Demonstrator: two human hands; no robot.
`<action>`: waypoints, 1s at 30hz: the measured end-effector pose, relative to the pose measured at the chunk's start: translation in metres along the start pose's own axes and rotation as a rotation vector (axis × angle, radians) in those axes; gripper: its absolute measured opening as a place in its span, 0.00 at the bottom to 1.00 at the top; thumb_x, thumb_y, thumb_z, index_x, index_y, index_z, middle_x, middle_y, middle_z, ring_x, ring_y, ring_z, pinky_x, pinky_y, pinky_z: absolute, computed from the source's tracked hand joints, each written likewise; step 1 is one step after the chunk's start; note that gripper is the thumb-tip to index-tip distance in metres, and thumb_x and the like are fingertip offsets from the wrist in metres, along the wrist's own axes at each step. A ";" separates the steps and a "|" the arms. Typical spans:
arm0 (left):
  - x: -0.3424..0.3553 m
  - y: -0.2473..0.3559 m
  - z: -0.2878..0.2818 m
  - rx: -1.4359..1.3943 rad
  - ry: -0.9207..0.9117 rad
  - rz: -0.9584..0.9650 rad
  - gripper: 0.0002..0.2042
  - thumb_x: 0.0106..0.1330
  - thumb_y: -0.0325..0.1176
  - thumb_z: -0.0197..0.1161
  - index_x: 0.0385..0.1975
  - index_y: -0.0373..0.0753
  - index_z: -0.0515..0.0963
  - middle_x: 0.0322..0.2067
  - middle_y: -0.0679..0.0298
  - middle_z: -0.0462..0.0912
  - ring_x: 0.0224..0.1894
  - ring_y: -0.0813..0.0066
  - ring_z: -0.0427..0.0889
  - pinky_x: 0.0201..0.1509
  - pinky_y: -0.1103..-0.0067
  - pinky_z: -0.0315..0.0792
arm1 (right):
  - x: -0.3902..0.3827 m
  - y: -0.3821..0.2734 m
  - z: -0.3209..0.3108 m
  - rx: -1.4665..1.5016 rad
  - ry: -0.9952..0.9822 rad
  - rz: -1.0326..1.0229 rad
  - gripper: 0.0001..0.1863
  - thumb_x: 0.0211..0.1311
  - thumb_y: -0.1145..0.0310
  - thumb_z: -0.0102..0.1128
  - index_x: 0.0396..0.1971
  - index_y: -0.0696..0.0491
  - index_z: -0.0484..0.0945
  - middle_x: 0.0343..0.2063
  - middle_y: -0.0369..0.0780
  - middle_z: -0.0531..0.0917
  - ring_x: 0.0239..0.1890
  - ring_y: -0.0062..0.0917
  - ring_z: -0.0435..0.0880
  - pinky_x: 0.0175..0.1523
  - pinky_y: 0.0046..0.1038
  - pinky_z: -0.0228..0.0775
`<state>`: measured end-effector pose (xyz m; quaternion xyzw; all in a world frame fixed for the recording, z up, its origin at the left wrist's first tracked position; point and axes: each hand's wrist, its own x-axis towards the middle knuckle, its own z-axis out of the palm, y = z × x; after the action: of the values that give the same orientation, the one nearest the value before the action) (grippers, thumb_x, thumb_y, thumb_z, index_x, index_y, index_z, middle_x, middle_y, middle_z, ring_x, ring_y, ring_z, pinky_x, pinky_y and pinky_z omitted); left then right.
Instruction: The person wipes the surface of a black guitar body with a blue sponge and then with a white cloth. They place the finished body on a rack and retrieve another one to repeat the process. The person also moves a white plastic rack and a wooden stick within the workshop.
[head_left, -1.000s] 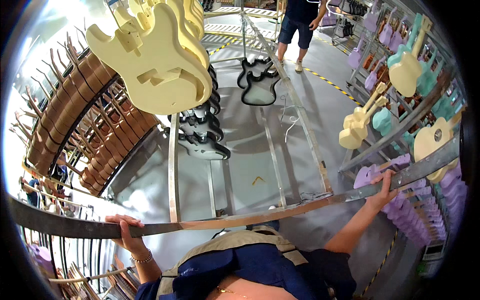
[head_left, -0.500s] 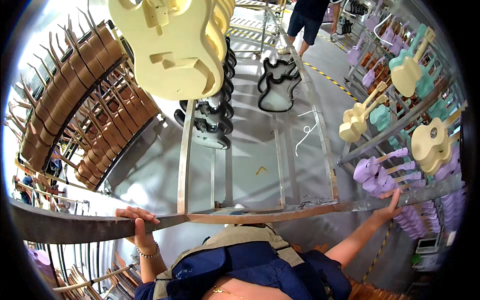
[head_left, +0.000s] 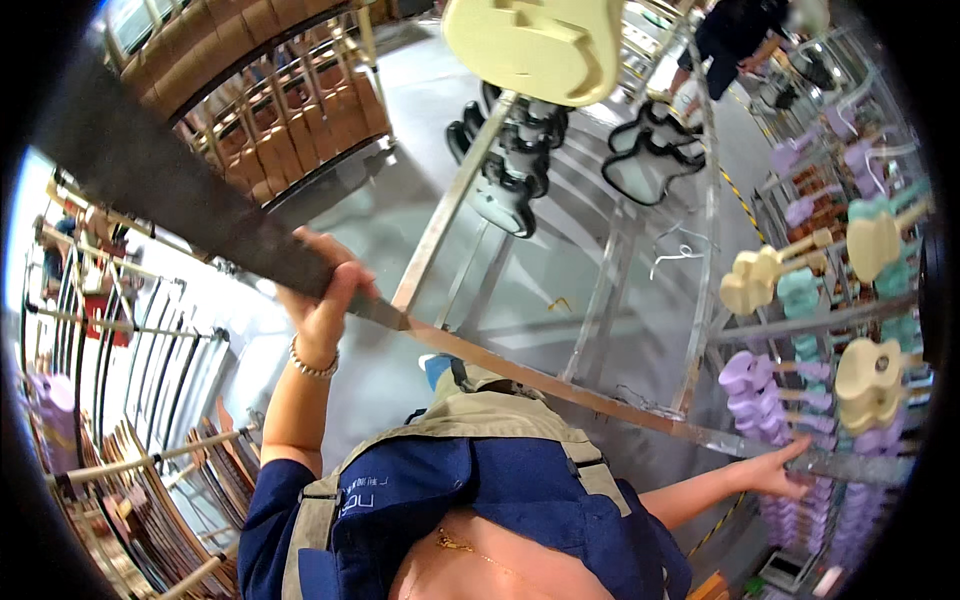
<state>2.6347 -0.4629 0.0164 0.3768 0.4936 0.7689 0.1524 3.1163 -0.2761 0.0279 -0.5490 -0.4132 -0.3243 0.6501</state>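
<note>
My left hand (head_left: 325, 300) grips a long flat metal rail (head_left: 540, 375) of a rack, which runs diagonally from upper left to lower right across my view. My right hand (head_left: 780, 470) holds the same rail at the lower right, its fingers loosely around it. Beyond the rail the rack has thin metal bars (head_left: 446, 210), with a cream guitar body (head_left: 530, 40) at the top and dark-edged grey bodies (head_left: 500, 200) below it. Another pair of grey bodies (head_left: 648, 168) hangs to the right.
Racks of brown guitar parts (head_left: 260, 135) stand upper left, hose-covered racks (head_left: 150, 340) lower left. At right hang cream (head_left: 865, 385), lilac (head_left: 750, 400) and teal guitar bodies (head_left: 798, 290). A person in dark clothes (head_left: 725, 40) bends at the far end, by yellow-black floor tape (head_left: 740, 195).
My view has turned, so the rail now slants steeply and the rack appears further right. My left hand is higher in view, my right lower. The other person has bent down.
</note>
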 end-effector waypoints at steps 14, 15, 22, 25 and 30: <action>0.084 0.025 -0.076 0.736 -0.786 0.609 0.32 0.50 0.63 0.53 0.28 0.31 0.69 0.33 0.54 0.74 0.39 0.58 0.73 0.60 0.58 0.52 | -0.255 -0.393 -0.011 1.985 -2.397 0.719 0.27 0.37 0.62 0.67 0.39 0.60 0.70 0.33 0.39 0.74 0.36 0.22 0.71 0.41 0.22 0.60; 0.097 0.024 -0.086 0.733 -0.821 0.669 0.32 0.53 0.65 0.44 0.30 0.34 0.68 0.33 0.56 0.74 0.41 0.60 0.72 0.61 0.55 0.46 | -0.257 -0.400 -0.008 1.977 -2.553 0.721 0.23 0.37 0.69 0.68 0.35 0.60 0.71 0.28 0.38 0.75 0.30 0.20 0.73 0.35 0.20 0.63; 0.194 -0.034 -0.182 0.460 -0.971 0.070 0.18 0.66 0.49 0.37 0.34 0.40 0.67 0.29 0.64 0.76 0.39 0.63 0.75 0.61 0.56 0.48 | -0.274 -0.431 -0.013 1.939 -2.466 0.506 0.09 0.46 0.68 0.62 0.23 0.54 0.71 0.20 0.35 0.72 0.24 0.20 0.70 0.29 0.22 0.59; 0.230 -0.046 -0.203 0.404 -1.084 0.051 0.16 0.66 0.47 0.40 0.33 0.41 0.67 0.29 0.65 0.77 0.39 0.64 0.75 0.61 0.57 0.47 | -0.281 -0.423 -0.023 2.024 -2.077 0.294 0.08 0.51 0.66 0.59 0.24 0.53 0.71 0.22 0.36 0.75 0.25 0.24 0.73 0.30 0.25 0.63; 0.276 -0.087 -0.235 0.370 -1.217 -0.031 0.17 0.66 0.49 0.42 0.33 0.39 0.68 0.27 0.64 0.77 0.36 0.65 0.75 0.60 0.59 0.50 | -0.293 -0.404 -0.073 1.841 -1.435 0.594 0.17 0.48 0.56 0.63 0.25 0.55 0.70 0.14 0.37 0.74 0.18 0.25 0.73 0.26 0.26 0.62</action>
<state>2.2664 -0.4067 0.0052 0.7594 0.4486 0.3167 0.3490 2.6447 -0.4325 -0.0579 -0.0082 -0.6146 0.6337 0.4696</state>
